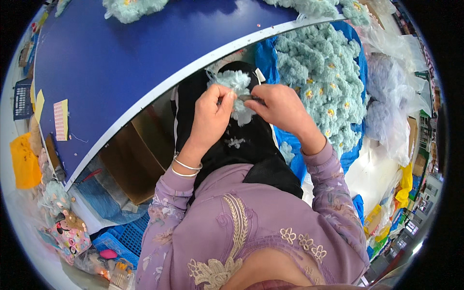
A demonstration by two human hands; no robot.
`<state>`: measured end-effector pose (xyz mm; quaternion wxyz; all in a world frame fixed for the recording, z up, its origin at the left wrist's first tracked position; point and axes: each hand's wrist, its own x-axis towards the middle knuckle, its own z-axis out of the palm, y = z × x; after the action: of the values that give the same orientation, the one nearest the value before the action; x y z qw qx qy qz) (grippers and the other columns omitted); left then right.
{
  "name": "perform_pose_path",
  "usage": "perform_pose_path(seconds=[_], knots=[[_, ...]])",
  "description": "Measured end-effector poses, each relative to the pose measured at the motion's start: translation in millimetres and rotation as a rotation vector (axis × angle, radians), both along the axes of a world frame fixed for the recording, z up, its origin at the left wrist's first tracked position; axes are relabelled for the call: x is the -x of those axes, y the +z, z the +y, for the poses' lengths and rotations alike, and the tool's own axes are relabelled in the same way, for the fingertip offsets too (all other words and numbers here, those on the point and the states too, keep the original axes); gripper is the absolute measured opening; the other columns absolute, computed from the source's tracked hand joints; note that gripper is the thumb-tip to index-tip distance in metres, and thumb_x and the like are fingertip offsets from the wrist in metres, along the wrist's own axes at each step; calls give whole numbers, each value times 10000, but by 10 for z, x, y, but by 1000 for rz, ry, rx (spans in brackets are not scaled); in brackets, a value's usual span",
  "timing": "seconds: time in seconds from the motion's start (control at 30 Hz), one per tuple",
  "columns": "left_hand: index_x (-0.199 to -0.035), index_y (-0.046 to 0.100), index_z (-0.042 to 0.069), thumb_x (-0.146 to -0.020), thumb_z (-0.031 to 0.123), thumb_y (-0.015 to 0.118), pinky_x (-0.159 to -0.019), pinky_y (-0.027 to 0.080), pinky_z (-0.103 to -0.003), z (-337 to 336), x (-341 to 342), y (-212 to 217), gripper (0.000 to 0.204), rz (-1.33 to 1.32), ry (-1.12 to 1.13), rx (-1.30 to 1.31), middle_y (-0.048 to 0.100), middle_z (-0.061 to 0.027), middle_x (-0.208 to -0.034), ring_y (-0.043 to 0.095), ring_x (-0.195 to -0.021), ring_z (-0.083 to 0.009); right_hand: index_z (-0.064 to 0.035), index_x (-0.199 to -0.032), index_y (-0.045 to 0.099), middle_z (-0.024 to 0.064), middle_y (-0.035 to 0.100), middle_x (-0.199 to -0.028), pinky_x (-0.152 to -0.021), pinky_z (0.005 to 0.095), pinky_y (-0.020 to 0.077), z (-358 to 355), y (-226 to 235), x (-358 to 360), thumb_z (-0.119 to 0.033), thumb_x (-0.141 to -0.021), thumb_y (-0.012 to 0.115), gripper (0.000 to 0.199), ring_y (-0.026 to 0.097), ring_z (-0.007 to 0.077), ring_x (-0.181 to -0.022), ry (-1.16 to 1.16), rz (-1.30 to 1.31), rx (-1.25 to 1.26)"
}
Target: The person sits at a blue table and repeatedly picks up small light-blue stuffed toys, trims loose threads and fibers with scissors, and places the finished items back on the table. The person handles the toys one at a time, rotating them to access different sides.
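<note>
Over my lap, my left hand (211,115) pinches a fluffy pale blue-green plush piece (234,79) between thumb and fingers. Part of the plush hangs below the fingertips, and a thin loop sticks out at its upper left. My right hand (282,107) is closed right beside it, the thumb meeting the fingers at the plush's right edge. A small, thin dark thing shows between that thumb and the fingers; its kind is hidden by the grip. A tuft of loose pale fluff (235,142) lies on my black trousers (256,157) below the hands.
A blue table (130,53) with a white edge curves ahead of me, bearing more plush pieces (133,8) at its far side. To the right, a blue sack (266,58) holds a heap of similar plush (319,72). An open cardboard box (128,162) stands under the table; a blue crate (128,239) sits lower left.
</note>
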<state>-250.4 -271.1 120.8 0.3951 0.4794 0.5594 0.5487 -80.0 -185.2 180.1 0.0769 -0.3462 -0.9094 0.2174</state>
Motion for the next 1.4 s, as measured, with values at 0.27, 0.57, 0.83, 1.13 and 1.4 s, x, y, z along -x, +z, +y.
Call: perform_pose_path(seconds=[0.27, 0.57, 0.83, 1.13, 1.4], knots=[[-891, 554, -25, -960, 117, 543, -640, 513, -227, 72, 45, 21, 158, -48, -18, 28, 620, -66, -887, 592, -701, -87, -39, -702, 580, 169, 581, -658, -556, 465, 449, 140, 67, 28, -288, -801, 673, 283, 584, 380, -658, 15, -41, 67], [-855, 560, -10, -954, 102, 544, -625, 480, -222, 68, 78, 48, 150, -124, -14, 40, 610, -41, -829, 565, -680, -77, -10, -727, 563, 172, 553, -634, -531, 415, 425, 207, -55, 32, -283, -840, 663, 312, 549, 341, -585, -65, 101, 248], [-959, 613, 25, -792, 43, 714, -547, 420, -229, -379, 376, 170, 196, 252, -115, 223, 588, -25, -868, 519, -604, -77, 25, -841, 535, 95, 580, -717, -597, 321, 451, -7, -257, -182, -319, -801, 750, 407, 533, 165, -652, -307, 156, 458], [-1374, 406, 136, -703, 146, 758, -710, 517, -371, -119, 177, 329, 757, 606, -162, 124, 512, -136, -1224, 617, -814, -308, 25, -917, 596, 20, 583, -755, -602, 255, 431, -130, -218, 147, -206, -825, 697, 269, 479, 62, -698, -294, 514, 673], [-983, 596, 1, -791, 182, 736, -724, 498, -303, -150, 164, -168, 298, 60, -66, 115, 626, -81, -898, 624, -791, -177, -38, -876, 563, 19, 569, -683, -435, 201, 296, -194, -234, 192, -259, -980, 484, 257, 367, 35, -477, -404, 801, 1048]])
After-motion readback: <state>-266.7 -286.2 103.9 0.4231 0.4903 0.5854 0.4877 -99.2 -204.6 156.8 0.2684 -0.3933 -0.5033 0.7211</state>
